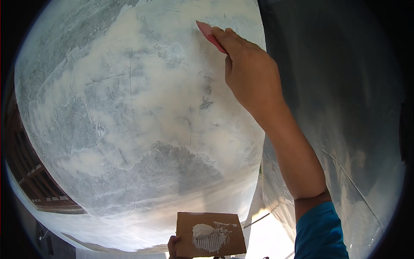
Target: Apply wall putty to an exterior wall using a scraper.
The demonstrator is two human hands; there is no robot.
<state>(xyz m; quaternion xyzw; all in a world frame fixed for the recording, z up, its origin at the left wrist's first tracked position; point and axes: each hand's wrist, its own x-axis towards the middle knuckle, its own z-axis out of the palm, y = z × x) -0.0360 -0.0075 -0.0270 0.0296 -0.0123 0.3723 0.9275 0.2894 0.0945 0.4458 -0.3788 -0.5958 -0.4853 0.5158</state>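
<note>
My right hand [255, 75] reaches up and grips a thin pink putty spreader [208, 35], its pointed corner toward the upper left. The spreader is against or very near the grey wall [172, 166], which is coated in uneven white patches; whether it touches cannot be made out. Low in the picture, my left hand [173, 246] grasps the left edge of a brown cardboard piece [186, 247], and most of that hand is hidden. On the cardboard sits a lump of white putty [202, 230], with smears around it and ridged cardboard showing beside it.
Dark sheeting [345, 108] hangs to the right of the wall's edge, a thin line [345, 172] crossing its lower part. At the far left is a brown window frame [41, 183] with bars. Bright light shows at the bottom, right of the cardboard.
</note>
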